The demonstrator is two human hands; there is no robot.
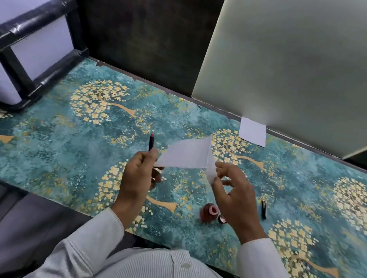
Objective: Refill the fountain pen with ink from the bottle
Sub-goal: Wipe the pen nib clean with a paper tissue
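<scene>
My left hand (141,175) is raised above the desk and grips a dark fountain pen (151,142) with a red end pointing away, plus one corner of a white tissue (187,154). My right hand (232,189) pinches the tissue's other side, so it hangs between both hands. The small reddish-brown ink bottle (209,212) stands open on the desk below my right hand. Its round lid (222,219) lies right beside it. The pen's black cap (264,209) lies on the desk to the right.
The desk (60,146) has a teal covering with gold trees. A white paper sheet (253,131) lies at the back against a pale panel (304,61). A black metal frame (25,52) stands at the back left.
</scene>
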